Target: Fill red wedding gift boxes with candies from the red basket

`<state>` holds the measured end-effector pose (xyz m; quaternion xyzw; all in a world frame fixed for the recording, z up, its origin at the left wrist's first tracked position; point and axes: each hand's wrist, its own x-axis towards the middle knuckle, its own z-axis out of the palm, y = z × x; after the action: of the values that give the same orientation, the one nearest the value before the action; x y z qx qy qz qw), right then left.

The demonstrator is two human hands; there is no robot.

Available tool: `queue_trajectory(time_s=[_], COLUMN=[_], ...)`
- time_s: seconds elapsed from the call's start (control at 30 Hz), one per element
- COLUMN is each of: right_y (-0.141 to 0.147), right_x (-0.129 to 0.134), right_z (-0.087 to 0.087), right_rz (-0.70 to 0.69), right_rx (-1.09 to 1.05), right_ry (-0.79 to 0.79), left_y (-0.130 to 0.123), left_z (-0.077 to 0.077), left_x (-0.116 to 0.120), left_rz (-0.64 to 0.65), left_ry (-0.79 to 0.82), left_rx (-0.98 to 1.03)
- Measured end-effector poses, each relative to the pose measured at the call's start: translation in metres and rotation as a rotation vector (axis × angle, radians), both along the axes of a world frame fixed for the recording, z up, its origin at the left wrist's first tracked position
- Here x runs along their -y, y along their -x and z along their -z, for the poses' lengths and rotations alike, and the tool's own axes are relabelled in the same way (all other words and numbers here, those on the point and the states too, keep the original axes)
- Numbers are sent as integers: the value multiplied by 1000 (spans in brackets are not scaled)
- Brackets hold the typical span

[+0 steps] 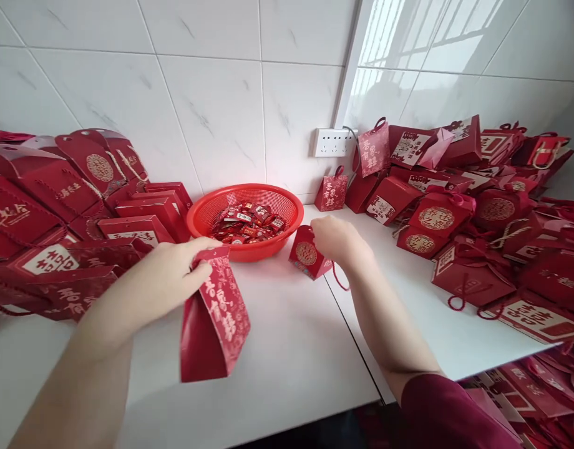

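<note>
Gripped at its top edge by my left hand (186, 265), a red paper gift box (226, 312) with pale lettering hangs tilted above the front of the white tabletop. Its near side looks hollow. My right hand (336, 240) is closed at the top of a smaller red gift box (307, 252) with a round gold emblem; a red cord loops down from it. Between and behind my hands stands a red plastic basket (200, 218) containing many small red wrapped packets (252, 221).
Unfilled-looking red boxes (65, 187) are piled at the left. Many closed red gift boxes (427, 212) are stacked at the right. A power strip (334, 143) is on the tiled wall. More boxes (525, 393) lie below the table edge at lower right.
</note>
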<state>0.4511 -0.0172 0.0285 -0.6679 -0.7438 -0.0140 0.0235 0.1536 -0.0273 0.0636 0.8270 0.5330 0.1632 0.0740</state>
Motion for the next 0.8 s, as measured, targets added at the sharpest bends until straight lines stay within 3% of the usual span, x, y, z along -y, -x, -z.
queue_trajectory(time_s=[0.13, 0.2, 0.3, 0.37, 0.43, 0.63, 0.8], right_y=[4, 11, 24, 33, 41, 55, 51], right_x=[-9, -5, 7, 13, 15, 5, 3], right_z=[5, 4, 2, 3, 6, 19, 18], right_rz=[86, 25, -364, -676, -826, -889, -892], right_rx=[-21, -69, -340, -528, -604, -676, -707], right_ry=[-108, -160, -159, -50, 60, 42, 6], left_y=[-13, -18, -25, -28, -29, -29, -28], left_z=[8, 10, 10, 9, 8, 10, 8], left_x=[5, 7, 13, 17, 20, 26, 29], left_rz=[23, 36, 91, 108, 108, 147, 239], left_ry=[105, 112, 162, 230, 287, 283, 365], left_rx=[-81, -46, 1, 1, 13, 70, 138])
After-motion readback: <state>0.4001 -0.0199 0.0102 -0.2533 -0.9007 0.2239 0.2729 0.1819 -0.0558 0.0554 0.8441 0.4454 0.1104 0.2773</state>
